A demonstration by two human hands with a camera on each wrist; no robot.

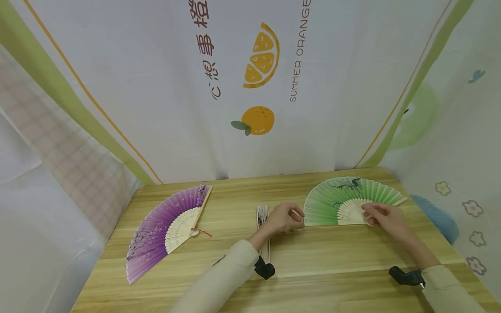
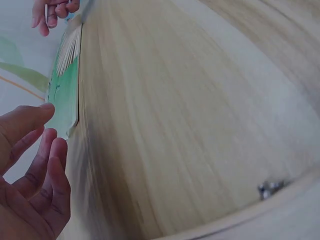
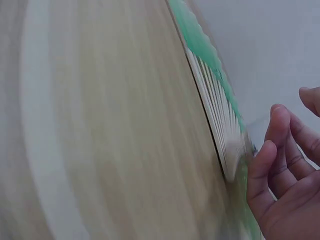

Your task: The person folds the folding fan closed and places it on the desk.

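Note:
A green fan (image 1: 322,202) lies spread on the wooden table at the right, its straight edge toward the near side. By its left corner is my left hand (image 1: 287,217); the left wrist view shows that hand (image 2: 37,170) with thumb and fingers apart and nothing between them, beside the green cloth (image 2: 66,102). My right hand (image 1: 385,219) is at the fan's pale ribs, near the pivot. In the right wrist view its fingers (image 3: 277,125) are loosely bent, the thumb separate, holding nothing; whether they touch the fan I cannot tell.
A purple fan (image 1: 156,230) with a red tassel (image 1: 203,232) lies spread on the left of the table (image 1: 313,269). Between the two spread fans is a folded fan (image 1: 262,212), partly hidden under my left forearm. A printed curtain (image 1: 235,152) hangs behind the table.

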